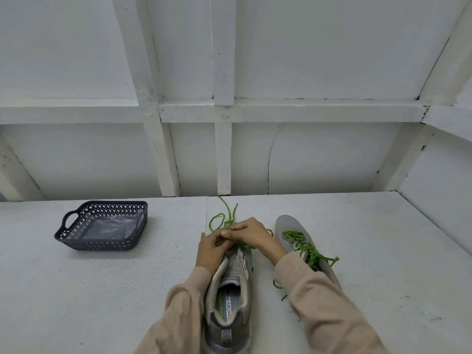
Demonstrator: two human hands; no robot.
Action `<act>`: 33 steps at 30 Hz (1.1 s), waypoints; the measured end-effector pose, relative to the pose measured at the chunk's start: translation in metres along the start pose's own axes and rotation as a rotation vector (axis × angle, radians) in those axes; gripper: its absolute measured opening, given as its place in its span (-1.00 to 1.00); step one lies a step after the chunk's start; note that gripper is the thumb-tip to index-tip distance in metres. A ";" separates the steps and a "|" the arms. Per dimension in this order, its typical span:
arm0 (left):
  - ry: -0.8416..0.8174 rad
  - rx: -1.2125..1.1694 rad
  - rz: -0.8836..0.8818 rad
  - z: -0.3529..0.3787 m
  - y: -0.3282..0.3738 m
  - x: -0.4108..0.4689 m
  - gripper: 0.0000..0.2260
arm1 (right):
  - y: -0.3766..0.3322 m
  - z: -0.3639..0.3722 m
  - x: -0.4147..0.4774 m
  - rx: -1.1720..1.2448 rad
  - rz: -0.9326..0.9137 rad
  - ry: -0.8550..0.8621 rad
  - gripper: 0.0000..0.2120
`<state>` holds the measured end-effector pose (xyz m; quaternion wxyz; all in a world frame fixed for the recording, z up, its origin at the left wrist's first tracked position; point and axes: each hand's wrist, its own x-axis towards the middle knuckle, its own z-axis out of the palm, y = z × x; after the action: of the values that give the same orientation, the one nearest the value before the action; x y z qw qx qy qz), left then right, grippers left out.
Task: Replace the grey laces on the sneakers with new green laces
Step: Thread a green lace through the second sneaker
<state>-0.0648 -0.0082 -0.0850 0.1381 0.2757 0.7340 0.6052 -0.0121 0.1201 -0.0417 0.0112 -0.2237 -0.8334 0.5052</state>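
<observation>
Nearest, a grey sneaker (pixel 229 290) on the desk (pixel 102 290) shows "MORY FO" on its insole. Left grip (pixel 213 249) and right grip (pixel 252 233) pinch its green lace (pixel 229 223). Second sneaker (pixel 288 223) lies just right.

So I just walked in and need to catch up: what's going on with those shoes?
A person is lacing the near sneaker: the left hand and right hand both pinch the green lace at its front eyelets, loose ends trailing toward the wall. The other sneaker, just right of it, is already laced in green. A dark perforated basket with clear plastic inside sits on the table to the left.
</observation>
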 end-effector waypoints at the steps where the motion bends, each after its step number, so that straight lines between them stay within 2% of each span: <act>1: -0.002 0.006 -0.007 0.001 0.000 -0.001 -0.91 | 0.000 0.002 -0.001 0.055 -0.012 0.036 -0.65; 8: -0.045 -0.045 -0.020 0.000 0.006 -0.005 -0.81 | -0.016 0.005 -0.002 0.142 -0.046 0.203 -0.80; 11: -0.053 -0.046 -0.027 -0.002 0.006 -0.005 -0.82 | -0.021 0.002 -0.004 0.255 -0.014 0.175 -0.84; 13: -0.061 0.014 -0.030 -0.003 0.004 -0.006 -0.90 | -0.030 -0.002 -0.005 0.327 -0.013 0.119 -0.88; 18: -0.060 -0.053 -0.076 0.001 0.010 -0.009 -0.87 | -0.075 -0.030 0.002 0.502 -0.117 0.110 -0.94; 22: -0.063 -0.051 -0.068 0.001 0.007 -0.007 -0.84 | -0.112 -0.060 0.012 0.725 -0.176 0.189 -0.86; 24: -0.066 -0.044 -0.062 0.000 0.004 -0.005 -0.83 | -0.117 -0.065 0.018 0.729 -0.207 0.221 -0.85; 27: -0.076 0.000 -0.039 -0.001 -0.001 -0.001 -0.88 | -0.101 -0.066 0.029 0.636 -0.136 0.203 -0.74; 28: -0.059 -0.008 -0.043 -0.001 -0.001 0.001 -0.88 | -0.092 -0.066 0.032 0.520 -0.064 0.191 -0.67; 31: -0.053 -0.026 -0.048 -0.001 0.001 0.002 -0.87 | -0.064 -0.072 0.029 -0.041 0.130 0.178 -0.51; 33: -0.061 -0.041 -0.025 -0.001 0.002 0.003 -0.85 | -0.055 -0.070 0.015 -0.244 0.188 -0.011 -0.49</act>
<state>-0.0675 -0.0066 -0.0825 0.1733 0.2820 0.7203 0.6096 -0.0286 0.1634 0.0356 -0.0679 -0.2978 -0.8640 0.4002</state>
